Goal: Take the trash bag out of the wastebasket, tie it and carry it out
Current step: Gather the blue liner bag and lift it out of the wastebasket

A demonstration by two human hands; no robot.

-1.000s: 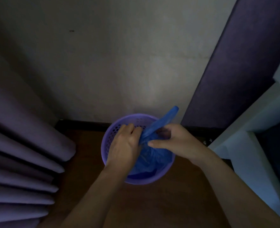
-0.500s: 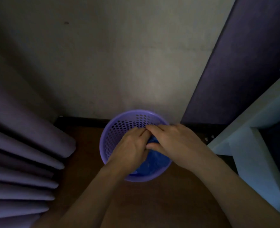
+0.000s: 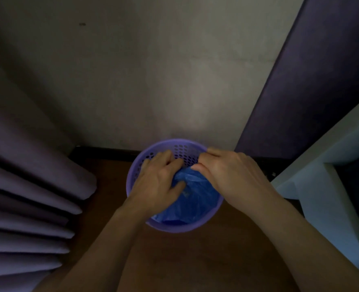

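A round purple wastebasket (image 3: 175, 226) with a perforated wall stands on the wooden floor against the wall. A blue trash bag (image 3: 195, 199) sits inside it, gathered at the top. My left hand (image 3: 157, 182) lies over the left side of the basket with its fingers pressed into the bag's gathered top. My right hand (image 3: 229, 175) is closed on the same gathered plastic from the right. The two hands are a little apart. The bag's neck is hidden under the fingers.
Purple curtain folds (image 3: 33, 197) hang close on the left. A dark purple panel (image 3: 311, 81) leans up at the right, with white furniture (image 3: 330, 190) below it. A dark baseboard (image 3: 106, 152) runs along the pale wall. Brown floor (image 3: 195, 266) lies in front.
A second ago a strip of the bag stuck up between my hands. It has been pulled down, and my hands, which met over the basket, have since moved slightly apart.
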